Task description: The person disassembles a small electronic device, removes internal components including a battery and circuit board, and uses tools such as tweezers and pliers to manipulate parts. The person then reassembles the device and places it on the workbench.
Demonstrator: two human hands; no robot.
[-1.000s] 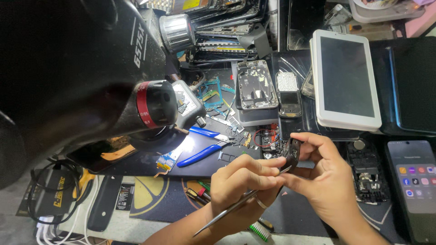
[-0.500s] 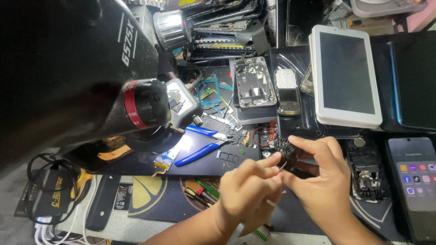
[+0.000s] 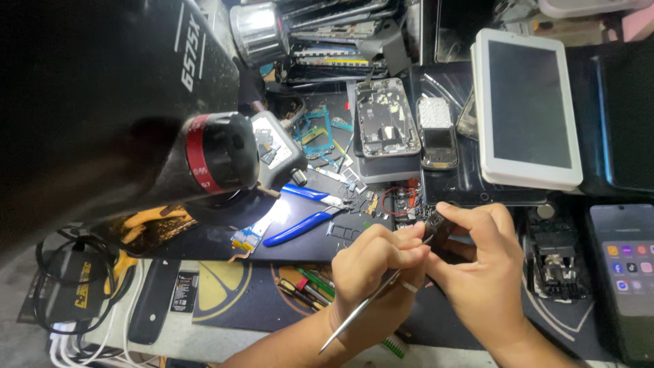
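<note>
1. A small dark part (image 3: pixel 436 223) sits low and right of centre, pinched between the thumb and fingers of the right hand (image 3: pixel 487 272), just above the black work mat (image 3: pixel 225 289).
2. The left hand (image 3: pixel 375 272) presses against the right hand from the nine o'clock side. Its fingers are curled shut around metal tweezers (image 3: pixel 364 307), whose points reach up to the small part; whether they touch it cannot be told.
3. The long end of the tweezers slants down toward seven o'clock, past the left wrist.
4. At eleven o'clock from the hands, just beside them, lies a small red-wired circuit piece (image 3: pixel 398 201).
5. At nine o'clock lie blue-handled pliers (image 3: pixel 306 215), with a small blue and gold flex strip (image 3: pixel 246 237) beyond their handles.
6. At seven o'clock, a few coloured screwdrivers (image 3: pixel 306 285) lie on the mat.
7. At twelve o'clock, farther off, an opened phone body (image 3: pixel 381 117) lies beside an old keypad phone (image 3: pixel 436 133).
8. At one o'clock sits a white tablet (image 3: pixel 524 109) with a dark screen.
9. At three o'clock, a lit phone (image 3: pixel 627 272) shows app icons; a black gutted device (image 3: pixel 555 255) lies between it and the right hand.
10. A large black microscope body (image 3: pixel 116 102) with a red-ringed knob (image 3: pixel 214 153) fills the ten o'clock side.
11. Coiled black cable (image 3: pixel 75 279) lies at the far eight o'clock edge.
</note>
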